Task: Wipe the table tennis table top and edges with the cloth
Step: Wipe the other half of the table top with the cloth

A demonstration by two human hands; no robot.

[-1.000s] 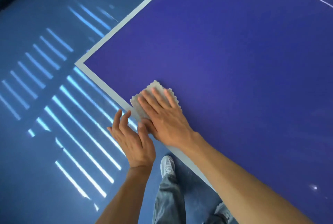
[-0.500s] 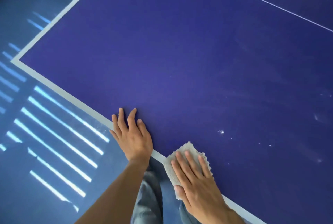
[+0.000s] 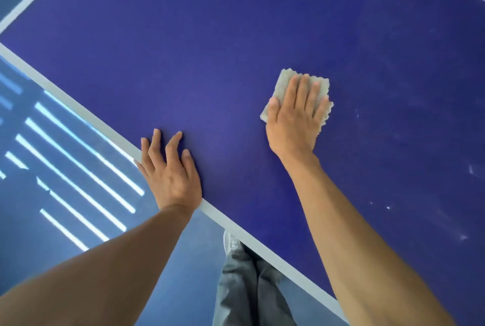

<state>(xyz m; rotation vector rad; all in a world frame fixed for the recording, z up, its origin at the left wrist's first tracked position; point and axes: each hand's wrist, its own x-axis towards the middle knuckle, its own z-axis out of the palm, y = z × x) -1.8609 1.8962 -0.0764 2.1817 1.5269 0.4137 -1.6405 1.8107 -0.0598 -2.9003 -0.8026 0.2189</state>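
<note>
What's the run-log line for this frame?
phase: wiping top | right hand: pressed flat on cloth, away from edge | left hand: flat on table, at near edge | residue: white specks right of cloth

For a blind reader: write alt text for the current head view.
A right hand presses a pale cloth flat on a blue table, well in from its near white edge. The left hand rests on the table at that edge. Pale specks dot the surface to the right; grey trousers and a shoe show below.
</note>
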